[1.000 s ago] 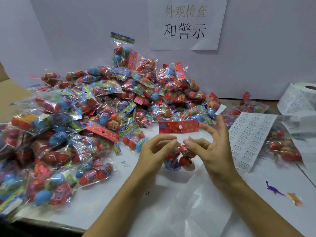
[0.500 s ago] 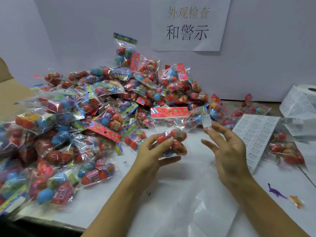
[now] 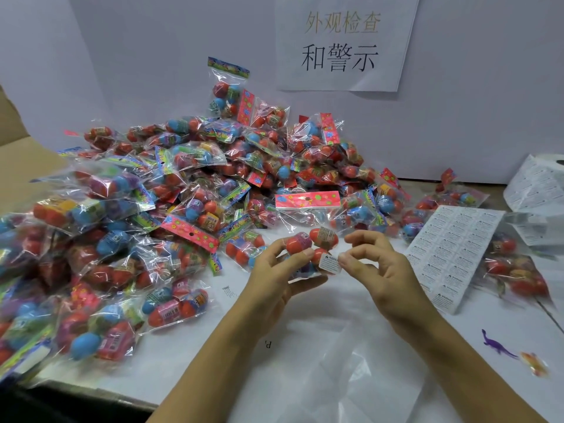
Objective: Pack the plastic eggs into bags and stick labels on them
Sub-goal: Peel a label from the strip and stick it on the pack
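At the far left, a cardboard box (image 3: 18, 166) edge borders the white table (image 3: 189, 370). A large heap of filled bags (image 3: 183, 190) of plastic eggs covers the left and centre of the table and reaches back to the wall, where a paper sign (image 3: 341, 41) hangs. In front of the heap, the left hand (image 3: 274, 279) grips one bag of eggs (image 3: 311, 239), fingers curled round its lower part, its red header card (image 3: 307, 199) uppermost. A small white warning label (image 3: 329, 264) lies against the bag's lower right face. The right hand (image 3: 381, 270) pinches this label's right edge between thumb and forefinger, remaining fingers curled loosely. Further right lies a label sheet (image 3: 451, 254), then more bags (image 3: 515, 270) and a label roll (image 3: 537, 184). A purple toy dinosaur (image 3: 497, 346) lies near the front right.
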{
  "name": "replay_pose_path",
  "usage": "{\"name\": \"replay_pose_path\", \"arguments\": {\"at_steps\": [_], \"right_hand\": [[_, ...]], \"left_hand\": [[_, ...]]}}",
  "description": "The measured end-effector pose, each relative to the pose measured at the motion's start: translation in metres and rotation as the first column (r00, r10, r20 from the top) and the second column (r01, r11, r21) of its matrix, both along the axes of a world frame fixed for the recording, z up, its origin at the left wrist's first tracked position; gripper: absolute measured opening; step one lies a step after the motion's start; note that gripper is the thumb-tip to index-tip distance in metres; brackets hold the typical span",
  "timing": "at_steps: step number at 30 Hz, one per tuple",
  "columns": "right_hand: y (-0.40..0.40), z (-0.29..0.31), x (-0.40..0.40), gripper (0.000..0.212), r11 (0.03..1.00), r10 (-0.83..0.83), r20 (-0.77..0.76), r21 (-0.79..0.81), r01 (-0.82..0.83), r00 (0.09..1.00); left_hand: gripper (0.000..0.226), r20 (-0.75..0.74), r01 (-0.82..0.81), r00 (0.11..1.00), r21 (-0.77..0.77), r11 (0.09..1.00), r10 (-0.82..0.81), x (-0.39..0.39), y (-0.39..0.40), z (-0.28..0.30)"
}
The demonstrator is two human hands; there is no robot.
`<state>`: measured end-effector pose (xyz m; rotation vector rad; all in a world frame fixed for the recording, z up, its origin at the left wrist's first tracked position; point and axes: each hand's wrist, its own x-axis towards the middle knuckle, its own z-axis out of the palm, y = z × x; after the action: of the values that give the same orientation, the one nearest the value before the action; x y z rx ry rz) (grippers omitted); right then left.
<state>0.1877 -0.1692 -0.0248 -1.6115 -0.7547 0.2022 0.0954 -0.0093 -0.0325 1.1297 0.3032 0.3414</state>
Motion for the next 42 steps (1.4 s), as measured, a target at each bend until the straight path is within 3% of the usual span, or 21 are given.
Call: {"name": "replay_pose_path", "arguments": {"at_steps": [4, 11, 21, 33, 39, 42], "right_hand": [[0.0009, 0.0007, -0.0024, 0.026, 0.998, -0.027, 0.046, -0.059, 0.030, 0.999], [-0.0009, -0.0001, -0.0007, 0.013, 0.991, -0.045, 0.153, -0.121, 0.064, 0.987], [-0.0020, 0.0031, -0.0020, 0.013, 0.989, -0.029, 0.212, -0.136, 0.059, 0.977], [-0.0015, 0.0010, 0.0007, 0.012, 0.991, -0.052, 0.202, -0.107, 0.075, 0.978], [0.0007, 0.0013, -0.0002, 0.029, 0.989, -0.128, 0.203, -0.040, 0.139, 0.971], [0.0000, 0.0012, -0.0013, 0.025, 0.994, -0.103, 0.174, -0.019, 0.107, 0.979]], "left_hand": [[0.051, 0.001, 0.027, 1.000, 0.009, 1.000, -0.027, -0.0009, -0.0012, 0.0016], [0.025, -0.019, 0.039, 0.999, 0.072, 0.997, -0.037, -0.0009, -0.0012, -0.0018], [0.022, -0.021, 0.056, 0.998, 0.085, 0.995, -0.055, -0.0003, 0.0002, -0.0033], [0.053, 0.047, 0.053, 0.997, 0.122, 0.991, -0.059, -0.0024, -0.0030, -0.0027], [0.051, 0.087, 0.004, 0.996, 0.106, 0.994, -0.013, -0.0018, -0.0044, -0.0027], [0.051, 0.102, -0.013, 0.995, 0.092, 0.996, 0.004, -0.0018, -0.0039, -0.0038]]}}
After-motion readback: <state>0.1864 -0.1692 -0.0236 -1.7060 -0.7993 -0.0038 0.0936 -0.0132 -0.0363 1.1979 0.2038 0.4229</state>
